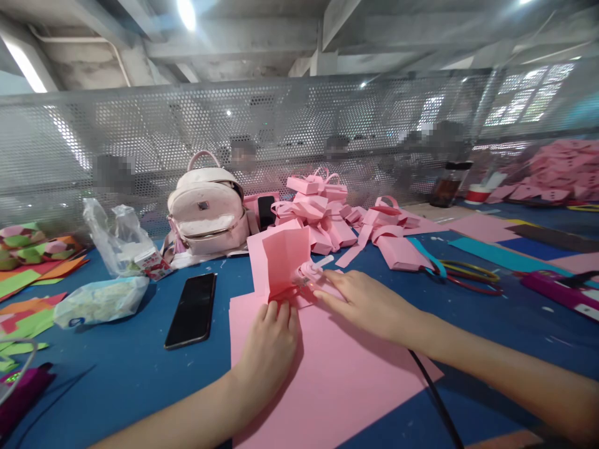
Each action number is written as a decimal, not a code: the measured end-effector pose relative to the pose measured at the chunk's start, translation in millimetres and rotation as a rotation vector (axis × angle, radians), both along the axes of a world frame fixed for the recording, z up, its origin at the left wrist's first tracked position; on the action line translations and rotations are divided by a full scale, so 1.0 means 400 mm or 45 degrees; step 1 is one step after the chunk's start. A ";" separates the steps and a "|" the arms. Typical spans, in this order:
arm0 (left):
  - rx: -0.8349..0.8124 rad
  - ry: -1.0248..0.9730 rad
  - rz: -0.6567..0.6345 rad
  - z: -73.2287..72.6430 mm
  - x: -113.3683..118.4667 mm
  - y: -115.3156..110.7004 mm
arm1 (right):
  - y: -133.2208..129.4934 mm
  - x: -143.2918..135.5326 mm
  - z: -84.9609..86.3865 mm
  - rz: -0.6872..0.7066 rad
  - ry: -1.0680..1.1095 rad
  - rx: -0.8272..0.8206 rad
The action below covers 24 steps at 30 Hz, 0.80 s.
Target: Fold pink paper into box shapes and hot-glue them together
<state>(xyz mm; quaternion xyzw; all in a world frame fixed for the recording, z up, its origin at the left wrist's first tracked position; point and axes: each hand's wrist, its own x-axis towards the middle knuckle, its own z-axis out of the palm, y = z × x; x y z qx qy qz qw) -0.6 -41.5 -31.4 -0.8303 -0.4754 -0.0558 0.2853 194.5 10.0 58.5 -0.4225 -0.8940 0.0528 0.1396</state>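
My left hand [274, 337] is closed at the lower edge of a folded pink paper piece [287, 259], which stands partly open with its panels upright. In my right hand [365, 305] is a pink hot glue gun [312, 273], a whitish stick poking out of it, held against the right side of the folded paper. Its tip is hard to make out behind the paper and fingers. Under both hands lie large flat pink paper sheets [327, 374]. A black cord [435, 396] runs from beneath my right wrist toward the front edge.
A phone [191, 310] lies left of the sheets, near a plastic-wrapped packet [103, 301]. Behind stand a pale pink backpack [206, 212] and a pile of pink paper boxes [322, 212]. Scissors [472, 274] lie to the right. A perforated metal screen [290, 125] borders the blue table [140, 374].
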 end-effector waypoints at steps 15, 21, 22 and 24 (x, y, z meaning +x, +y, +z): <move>-0.030 0.049 0.012 0.004 0.003 -0.006 | 0.018 0.005 -0.026 0.107 0.062 -0.178; -0.035 0.054 0.000 0.008 0.001 -0.005 | 0.016 -0.003 -0.019 0.051 0.008 -0.153; -0.036 0.052 -0.001 0.009 0.001 -0.004 | 0.015 -0.004 -0.018 0.043 -0.006 -0.148; -0.042 0.052 -0.003 0.011 0.000 -0.004 | 0.015 -0.003 -0.018 0.033 -0.040 -0.132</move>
